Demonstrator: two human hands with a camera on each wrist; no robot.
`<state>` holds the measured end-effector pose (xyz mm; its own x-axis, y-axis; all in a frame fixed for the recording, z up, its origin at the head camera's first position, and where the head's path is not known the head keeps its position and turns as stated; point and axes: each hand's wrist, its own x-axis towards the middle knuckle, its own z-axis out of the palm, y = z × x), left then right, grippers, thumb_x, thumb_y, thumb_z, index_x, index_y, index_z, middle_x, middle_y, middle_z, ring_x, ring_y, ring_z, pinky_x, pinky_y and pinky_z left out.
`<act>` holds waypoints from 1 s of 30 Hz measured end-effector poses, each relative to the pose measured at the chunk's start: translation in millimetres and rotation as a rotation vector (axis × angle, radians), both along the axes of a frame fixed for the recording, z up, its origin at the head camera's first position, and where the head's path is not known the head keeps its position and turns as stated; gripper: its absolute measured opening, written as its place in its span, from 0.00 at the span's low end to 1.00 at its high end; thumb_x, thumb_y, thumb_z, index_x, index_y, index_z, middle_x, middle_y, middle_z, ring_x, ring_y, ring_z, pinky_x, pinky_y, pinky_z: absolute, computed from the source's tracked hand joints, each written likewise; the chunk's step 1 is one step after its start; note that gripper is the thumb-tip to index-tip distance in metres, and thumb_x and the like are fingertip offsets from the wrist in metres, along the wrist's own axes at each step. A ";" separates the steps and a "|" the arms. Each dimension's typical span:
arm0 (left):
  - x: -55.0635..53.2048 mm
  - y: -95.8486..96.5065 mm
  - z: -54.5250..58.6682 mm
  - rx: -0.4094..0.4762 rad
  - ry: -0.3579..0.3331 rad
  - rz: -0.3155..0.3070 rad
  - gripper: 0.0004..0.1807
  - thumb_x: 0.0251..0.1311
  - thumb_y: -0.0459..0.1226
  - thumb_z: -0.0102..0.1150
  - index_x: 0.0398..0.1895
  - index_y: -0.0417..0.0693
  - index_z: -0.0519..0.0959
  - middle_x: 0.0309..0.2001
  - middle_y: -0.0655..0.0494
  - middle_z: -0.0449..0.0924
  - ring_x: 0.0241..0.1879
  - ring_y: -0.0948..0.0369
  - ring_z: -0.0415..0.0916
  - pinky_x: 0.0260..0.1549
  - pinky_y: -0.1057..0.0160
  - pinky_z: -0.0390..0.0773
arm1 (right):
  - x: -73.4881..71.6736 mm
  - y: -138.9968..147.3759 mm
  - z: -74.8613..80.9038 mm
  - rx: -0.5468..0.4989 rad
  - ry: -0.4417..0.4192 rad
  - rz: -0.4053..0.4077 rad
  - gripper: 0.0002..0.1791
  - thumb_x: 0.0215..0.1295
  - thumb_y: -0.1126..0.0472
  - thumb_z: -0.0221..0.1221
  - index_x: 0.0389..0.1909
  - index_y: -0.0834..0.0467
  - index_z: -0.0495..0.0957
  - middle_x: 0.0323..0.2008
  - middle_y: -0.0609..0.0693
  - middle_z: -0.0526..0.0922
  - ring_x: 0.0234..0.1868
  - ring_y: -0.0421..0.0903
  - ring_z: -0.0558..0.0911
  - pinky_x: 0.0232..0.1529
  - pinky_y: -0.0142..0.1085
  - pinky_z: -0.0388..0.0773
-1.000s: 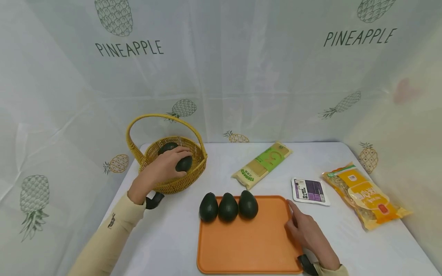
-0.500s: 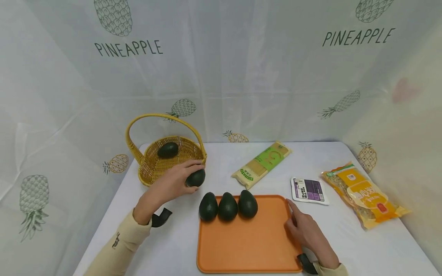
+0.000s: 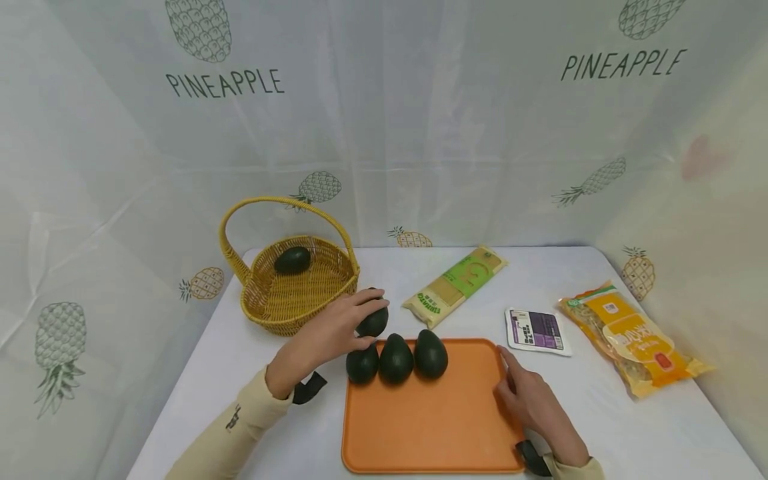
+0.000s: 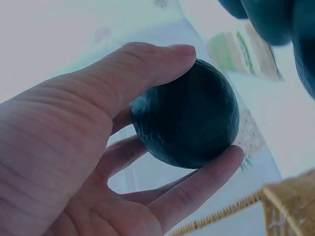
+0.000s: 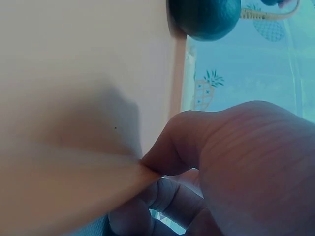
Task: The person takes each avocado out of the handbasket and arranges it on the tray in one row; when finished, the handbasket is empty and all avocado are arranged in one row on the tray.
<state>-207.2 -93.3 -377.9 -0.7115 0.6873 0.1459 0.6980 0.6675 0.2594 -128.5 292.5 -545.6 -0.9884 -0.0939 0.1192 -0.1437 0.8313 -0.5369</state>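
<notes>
Pinching the right rim of the orange tray (image 3: 432,427), our right hand (image 3: 534,400) lies at the lower right of the frame, the thumb on top and fingers underneath, as the right wrist view shows. The tray lies flat on the white table (image 3: 288,433) at the bottom centre. Cream sleeves (image 3: 234,433) enter from the bottom edge, and we wear a black strap (image 3: 309,388) at each wrist.

Across the tray's upper left we see a row of three avocados: the left one (image 3: 362,365), the middle one (image 3: 396,360) and the right one (image 3: 431,355), their tops pointing toward the far rim. Just beyond the left one, near the centre of the frame, our left hand (image 3: 339,327) grips the fourth avocado (image 3: 375,323) between thumb and fingers.

Right of centre we have a white and purple pouch (image 3: 538,332), with a yellow bag (image 3: 636,340) farther right. Beyond the tray, a green pack (image 3: 459,283) lies slantwise. Left of centre stands the wicker basket (image 3: 255,303), its handle arching up, with one dark avocado (image 3: 292,261) inside at the back. Behind everything we see the pineapple-printed curtain (image 3: 396,120).
</notes>
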 end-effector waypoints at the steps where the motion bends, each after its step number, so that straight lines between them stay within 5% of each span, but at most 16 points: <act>1: 0.1 2.8 -0.8 -0.004 0.002 -0.008 0.38 0.58 0.38 0.81 0.72 0.41 0.77 0.74 0.42 0.75 0.66 0.45 0.81 0.64 0.45 0.82 | 0.8 -1.9 4.3 -0.009 -0.022 -0.007 0.35 0.65 0.66 0.59 0.75 0.66 0.67 0.20 0.42 0.66 0.20 0.38 0.65 0.23 0.33 0.59; 11: 7.8 27.0 -14.6 0.024 -0.025 -0.062 0.36 0.60 0.39 0.80 0.72 0.43 0.78 0.74 0.43 0.75 0.62 0.49 0.83 0.60 0.46 0.83 | -3.7 6.9 -12.7 0.041 0.008 0.010 0.36 0.69 0.62 0.59 0.77 0.63 0.65 0.20 0.38 0.66 0.20 0.32 0.64 0.22 0.30 0.59; 16: 11.4 37.1 -22.2 0.032 -0.014 -0.086 0.37 0.60 0.40 0.80 0.73 0.45 0.77 0.75 0.45 0.75 0.60 0.50 0.82 0.60 0.47 0.82 | 1.6 -5.6 16.8 0.019 -0.123 -0.016 0.36 0.68 0.65 0.58 0.77 0.65 0.65 0.21 0.43 0.68 0.22 0.38 0.67 0.25 0.33 0.62; 19: 13.6 44.2 -25.3 0.035 -0.009 -0.086 0.37 0.61 0.40 0.79 0.73 0.47 0.77 0.75 0.47 0.74 0.58 0.49 0.81 0.57 0.50 0.83 | 3.9 -10.6 26.5 0.015 -0.131 -0.021 0.35 0.67 0.67 0.59 0.76 0.67 0.66 0.21 0.43 0.68 0.23 0.39 0.67 0.26 0.34 0.62; 23: 16.2 55.5 -27.6 0.034 -0.014 -0.089 0.35 0.64 0.41 0.77 0.74 0.49 0.77 0.76 0.47 0.73 0.56 0.48 0.80 0.54 0.53 0.84 | 1.9 -6.0 16.7 -0.002 -0.074 0.001 0.35 0.67 0.67 0.58 0.76 0.66 0.66 0.21 0.43 0.67 0.22 0.38 0.66 0.25 0.34 0.60; 30: 17.0 73.4 -31.0 -0.027 0.024 -0.126 0.36 0.66 0.45 0.75 0.75 0.49 0.75 0.77 0.48 0.72 0.68 0.52 0.79 0.65 0.51 0.80 | -1.7 2.5 -2.5 -0.003 -0.023 0.009 0.35 0.68 0.63 0.59 0.76 0.64 0.66 0.21 0.40 0.68 0.21 0.35 0.65 0.24 0.31 0.60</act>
